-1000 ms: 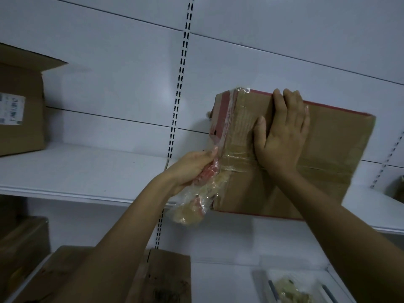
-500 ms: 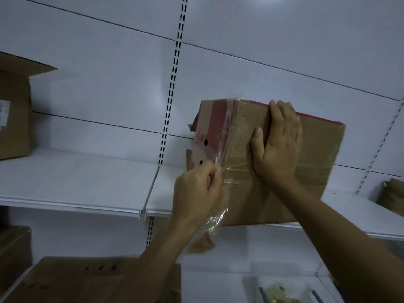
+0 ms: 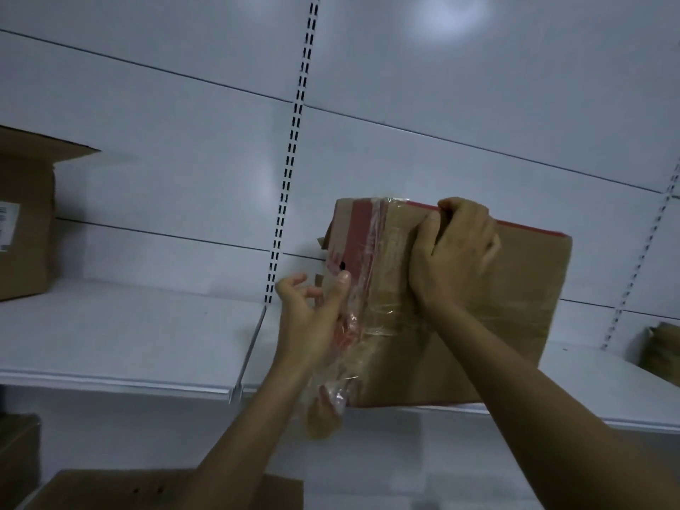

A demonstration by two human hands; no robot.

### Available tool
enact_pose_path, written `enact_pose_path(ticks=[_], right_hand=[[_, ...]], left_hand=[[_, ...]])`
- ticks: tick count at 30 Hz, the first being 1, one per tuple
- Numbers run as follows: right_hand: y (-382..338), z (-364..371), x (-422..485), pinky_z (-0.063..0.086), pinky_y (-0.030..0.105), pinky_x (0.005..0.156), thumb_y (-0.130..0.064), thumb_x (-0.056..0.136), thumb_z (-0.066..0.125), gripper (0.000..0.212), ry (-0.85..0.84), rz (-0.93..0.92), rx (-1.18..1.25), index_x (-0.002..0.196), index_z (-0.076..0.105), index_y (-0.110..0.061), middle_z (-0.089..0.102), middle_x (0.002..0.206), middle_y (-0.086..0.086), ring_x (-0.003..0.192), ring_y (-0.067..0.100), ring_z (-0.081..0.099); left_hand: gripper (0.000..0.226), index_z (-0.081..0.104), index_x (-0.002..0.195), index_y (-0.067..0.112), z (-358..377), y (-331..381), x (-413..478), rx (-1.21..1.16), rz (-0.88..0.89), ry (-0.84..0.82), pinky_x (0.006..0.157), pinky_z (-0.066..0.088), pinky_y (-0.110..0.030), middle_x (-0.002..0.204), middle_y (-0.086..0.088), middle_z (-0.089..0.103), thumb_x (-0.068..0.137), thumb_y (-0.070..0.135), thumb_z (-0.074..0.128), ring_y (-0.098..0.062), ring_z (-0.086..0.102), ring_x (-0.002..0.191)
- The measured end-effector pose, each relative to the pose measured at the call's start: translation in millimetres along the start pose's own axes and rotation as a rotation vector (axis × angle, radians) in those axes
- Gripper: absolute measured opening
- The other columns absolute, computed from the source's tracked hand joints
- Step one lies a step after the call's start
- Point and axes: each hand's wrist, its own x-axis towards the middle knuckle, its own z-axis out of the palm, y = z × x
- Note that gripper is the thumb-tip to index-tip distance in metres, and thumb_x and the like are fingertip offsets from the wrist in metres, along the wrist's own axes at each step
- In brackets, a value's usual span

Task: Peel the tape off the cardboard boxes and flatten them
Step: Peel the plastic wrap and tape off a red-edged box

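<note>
Right hand point(image 3: 454, 252) raised, fingers curled over box point(image 3: 515, 325) edge; left hand point(image 3: 312, 318) lower, fingers loosely spread.

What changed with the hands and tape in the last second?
Right hand went from pressing flat on the box face to gripping its top edge. Left hand released its pinch on the tape and opened. Box still on shelf, tape still dangling.

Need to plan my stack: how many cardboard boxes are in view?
4: held box on the shelf, left box on it, lower-left box, bottom box. The brown thing far right may be another.
</note>
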Motion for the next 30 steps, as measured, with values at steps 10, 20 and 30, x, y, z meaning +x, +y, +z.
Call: enact_pose_path(ticks=[10,20,30], right_hand=[[4.4,5.1,-6.4,0.031,0.049,0.104,-0.03,0.09,0.037,0.037,0.0,-0.054,0.003,0.111,0.058,-0.009,0.058,0.115,0.007,0.115,0.027,0.051],[7.5,14.2,-4.9,0.028,0.044,0.108,-0.031,0.09,0.035,0.039,0.008,-0.034,0.007,0.111,0.059,-0.009,0.059,0.116,0.008,0.117,0.028,0.051],[10.5,28.6,-7.2,0.027,0.046,0.11,-0.031,0.09,0.039,0.037,0.009,-0.059,-0.013,0.113,0.059,-0.009,0.059,0.12,0.01,0.12,0.029,0.05]], left_hand=[[0.038,0.054,0.078,0.004,-6.8,17.1,18.3,0.227,0.333,-0.296,0.055,0.038,-0.017,0.06,0.006,0.049,0.095,0.037,0.05,-0.004,0.046,0.055],[0.045,0.06,0.068,0.013,-2.1,15.5,16.7,0.59,0.827,0.119,0.043,0.041,-0.02,0.063,0.008,0.053,0.097,0.04,0.038,-0.009,0.049,0.053],[0.049,0.056,0.12,0.018,13.3,102.1,108.3,0.481,0.495,-0.09,0.087,0.045,-0.032,0.12,0.003,0.058,0.097,0.057,0.037,-0.013,0.055,0.109]])
